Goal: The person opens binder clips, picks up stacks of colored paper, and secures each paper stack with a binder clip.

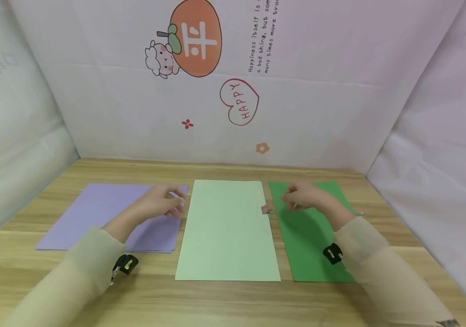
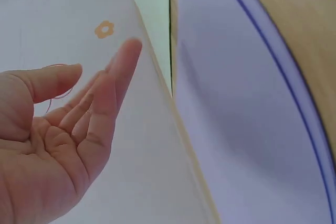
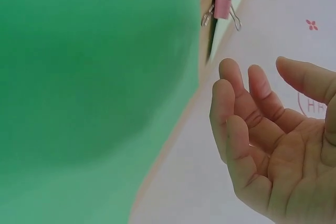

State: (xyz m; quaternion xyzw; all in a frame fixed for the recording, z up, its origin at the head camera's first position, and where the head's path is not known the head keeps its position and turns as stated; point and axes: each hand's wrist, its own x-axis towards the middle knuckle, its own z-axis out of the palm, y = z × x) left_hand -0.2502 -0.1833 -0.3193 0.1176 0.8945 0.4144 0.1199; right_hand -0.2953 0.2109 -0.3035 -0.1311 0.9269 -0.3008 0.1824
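Note:
Over the purple paper point(image 1: 106, 204) on the left hovers my left hand point(image 1: 161, 200), fingers loosely bent and holding nothing. My right hand point(image 1: 304, 196) is above the green paper point(image 1: 312, 240) on the right, its fingers relaxed and its palm bare in the right wrist view. Between the hands lies a pale green sheet point(image 1: 228, 231). A pink binder clip point(image 1: 265, 209) grips that sheet's right edge; its wire handles show in the right wrist view. The purple paper appears to be a stack, with layered edges at its near right corner.
The papers lie side by side on a wood-grain table point(image 1: 224, 302). A white cloth point(image 1: 318, 113) with printed pictures and words hangs behind it, with more cloth at both sides. A small metal wire piece point(image 1: 362, 214) shows at the green paper's right edge.

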